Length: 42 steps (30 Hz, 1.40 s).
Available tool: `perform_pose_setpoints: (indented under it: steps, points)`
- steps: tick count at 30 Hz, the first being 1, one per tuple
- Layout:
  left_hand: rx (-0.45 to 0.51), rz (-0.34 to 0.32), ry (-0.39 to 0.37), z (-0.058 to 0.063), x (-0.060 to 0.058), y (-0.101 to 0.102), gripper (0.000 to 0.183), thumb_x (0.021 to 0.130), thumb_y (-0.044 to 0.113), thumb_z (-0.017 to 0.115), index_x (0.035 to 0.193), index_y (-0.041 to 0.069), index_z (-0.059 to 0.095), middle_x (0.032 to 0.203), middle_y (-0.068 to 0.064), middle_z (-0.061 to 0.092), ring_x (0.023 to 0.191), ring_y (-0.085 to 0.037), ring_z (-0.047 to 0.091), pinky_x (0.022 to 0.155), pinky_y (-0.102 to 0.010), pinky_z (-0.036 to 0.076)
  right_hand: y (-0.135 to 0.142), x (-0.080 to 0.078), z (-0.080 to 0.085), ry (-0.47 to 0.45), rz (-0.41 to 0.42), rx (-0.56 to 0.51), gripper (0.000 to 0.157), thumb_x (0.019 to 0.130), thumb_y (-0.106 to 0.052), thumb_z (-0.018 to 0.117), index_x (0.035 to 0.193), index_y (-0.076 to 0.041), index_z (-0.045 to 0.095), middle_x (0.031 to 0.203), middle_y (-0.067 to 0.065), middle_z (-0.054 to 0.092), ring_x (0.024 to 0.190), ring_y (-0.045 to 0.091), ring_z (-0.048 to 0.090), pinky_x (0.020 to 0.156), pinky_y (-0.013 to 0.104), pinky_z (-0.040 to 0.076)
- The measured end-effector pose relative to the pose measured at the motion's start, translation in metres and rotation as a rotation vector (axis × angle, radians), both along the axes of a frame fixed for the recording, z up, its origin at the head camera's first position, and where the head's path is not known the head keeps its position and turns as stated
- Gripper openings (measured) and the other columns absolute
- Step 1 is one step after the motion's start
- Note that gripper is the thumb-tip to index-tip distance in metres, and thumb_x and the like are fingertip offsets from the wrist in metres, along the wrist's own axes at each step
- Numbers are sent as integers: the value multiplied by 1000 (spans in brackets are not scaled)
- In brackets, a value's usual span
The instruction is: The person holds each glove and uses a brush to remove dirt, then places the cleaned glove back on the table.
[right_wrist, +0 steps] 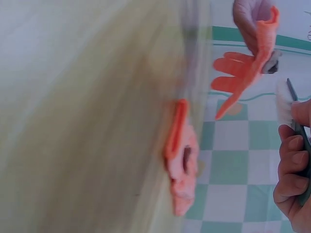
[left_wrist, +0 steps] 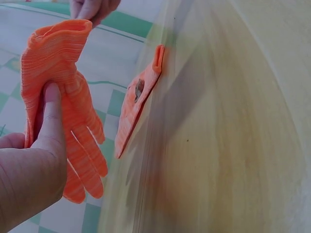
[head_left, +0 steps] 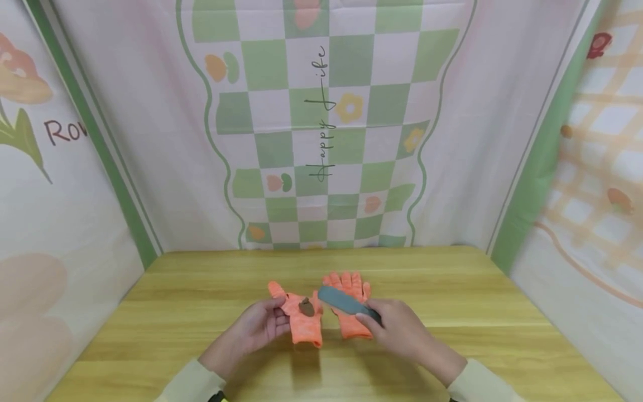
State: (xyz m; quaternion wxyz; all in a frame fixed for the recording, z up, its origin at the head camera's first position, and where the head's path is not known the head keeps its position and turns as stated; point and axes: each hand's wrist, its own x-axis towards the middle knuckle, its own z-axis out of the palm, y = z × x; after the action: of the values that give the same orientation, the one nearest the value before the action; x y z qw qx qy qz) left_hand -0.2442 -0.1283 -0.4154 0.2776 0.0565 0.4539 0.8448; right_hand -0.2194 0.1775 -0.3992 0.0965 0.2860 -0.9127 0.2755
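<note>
My left hand (head_left: 258, 328) pinches an orange knitted glove (left_wrist: 53, 56) by its side, thumb on top, above the table. A brown, mud-like clump (head_left: 306, 307) sits on that glove's upper face. The glove's fingers hang downward in the left wrist view. In my right hand (head_left: 399, 324) is a grey-blue brush (head_left: 344, 300), its pale bristles blurred in the right wrist view; the fingers curl round its dark handle (right_wrist: 303, 187). The brush's head is apart from the clump. Below it, a second orange glove (head_left: 354, 325) lies flat on the table, with a brown patch (left_wrist: 139, 90) on it.
The wooden table (head_left: 201, 279) reaches back to a hanging cloth (head_left: 346, 61) with green and white checks. More printed cloth (head_left: 30, 223) hangs at the left side, and a similar sheet (head_left: 593, 234) at the right.
</note>
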Motion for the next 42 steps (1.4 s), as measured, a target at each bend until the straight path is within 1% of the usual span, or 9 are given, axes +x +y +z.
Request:
perform_pose_setpoints:
  steps: [3, 7, 11, 15, 21, 26, 30, 35, 42]
  points:
    - [-1, -5, 2, 0, 0, 0, 23, 105, 11, 33, 115, -5, 47, 101, -14, 66, 98, -23, 65, 95, -37, 50, -5, -1, 9, 13, 17, -11, 30, 100, -37, 54, 75, -21, 50, 56, -12, 40, 45, 0, 33, 43, 18, 32]
    - [-1, -13, 5, -1, -1, 1, 20, 105, 11, 34, 110, -2, 48, 100, -12, 65, 96, -22, 65, 94, -36, 51, -15, -2, 19, 44, 66, -30, 30, 100, -34, 55, 74, -20, 50, 55, -13, 37, 44, 0, 29, 43, 18, 30]
    - [4, -26, 7, -1, 0, 4, 19, 105, 11, 34, 106, 1, 50, 97, -10, 64, 94, -20, 65, 93, -35, 51, -26, -4, 20, 88, 133, -49, 29, 99, -30, 57, 74, -19, 48, 56, -14, 33, 44, -1, 26, 43, 17, 27]
    - [1, -32, 14, 0, 1, 6, 21, 105, 11, 33, 105, 1, 51, 95, -9, 64, 91, -18, 65, 93, -34, 52, -33, -3, 16, 90, 169, -21, 31, 100, -31, 56, 73, -19, 46, 57, -14, 32, 46, -1, 25, 44, 16, 25]
    - [-8, -14, 9, 1, 2, 6, 20, 105, 11, 32, 103, 2, 50, 94, -9, 63, 89, -18, 65, 91, -33, 52, -33, -2, 10, 71, 164, -8, 31, 100, -32, 56, 73, -19, 47, 58, -13, 32, 46, -1, 25, 44, 16, 24]
    - [-17, -2, 4, 2, 1, 5, 20, 105, 11, 34, 100, 3, 51, 92, -8, 62, 87, -17, 64, 89, -32, 53, -31, -2, 10, 54, 147, -8, 30, 100, -35, 55, 74, -21, 47, 58, -13, 33, 46, -1, 26, 44, 16, 25]
    - [-18, 2, 5, 3, 1, 4, 19, 105, 11, 33, 102, 3, 50, 93, -8, 62, 88, -17, 64, 90, -33, 53, -28, -1, 10, 45, 136, -5, 28, 100, -35, 54, 77, -21, 51, 58, -14, 35, 46, -1, 28, 44, 17, 28]
    - [-9, 11, -20, 3, 0, 2, 17, 105, 12, 34, 104, 3, 49, 94, -9, 62, 90, -18, 64, 90, -34, 53, -25, -1, 9, 61, 133, 0, 23, 100, -33, 56, 81, -20, 56, 59, -15, 38, 47, -2, 31, 44, 17, 31]
    - [-7, 5, -1, 3, 0, 0, 18, 105, 12, 35, 104, 3, 50, 93, -8, 63, 87, -17, 64, 87, -31, 54, -21, -1, 7, 55, 116, 21, 25, 99, -34, 57, 77, -22, 51, 59, -15, 39, 49, -1, 32, 44, 17, 31]
